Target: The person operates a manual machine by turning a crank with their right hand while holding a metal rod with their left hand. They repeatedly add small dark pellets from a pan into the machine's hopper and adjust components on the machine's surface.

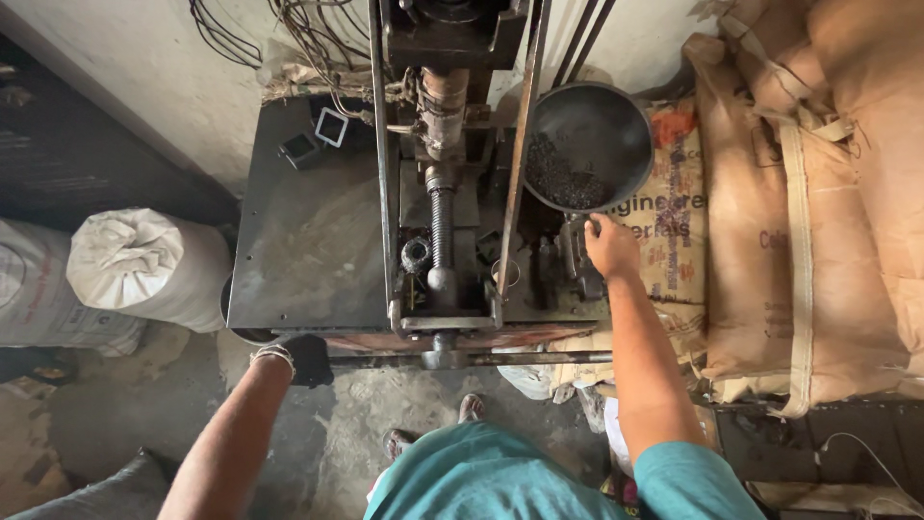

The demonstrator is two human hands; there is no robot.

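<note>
Hands: right (610, 246) under bowl (589, 144); left (306, 358) on lever (500, 358), sacks (808, 241) beside.

My dark steel machine table (308, 241), flat and scuffed, stands in front of me. On its far left corner: small black square box (297, 148) and small white-rimmed square box (332, 126), just beside each other. Vertical threaded press column (441, 226) bolted on near table's middle. Below, cracked grey concrete floor (318, 424) carries tied white woven sack (144, 265) left of table, stacked brown paper sacks (799, 231) right.
</note>
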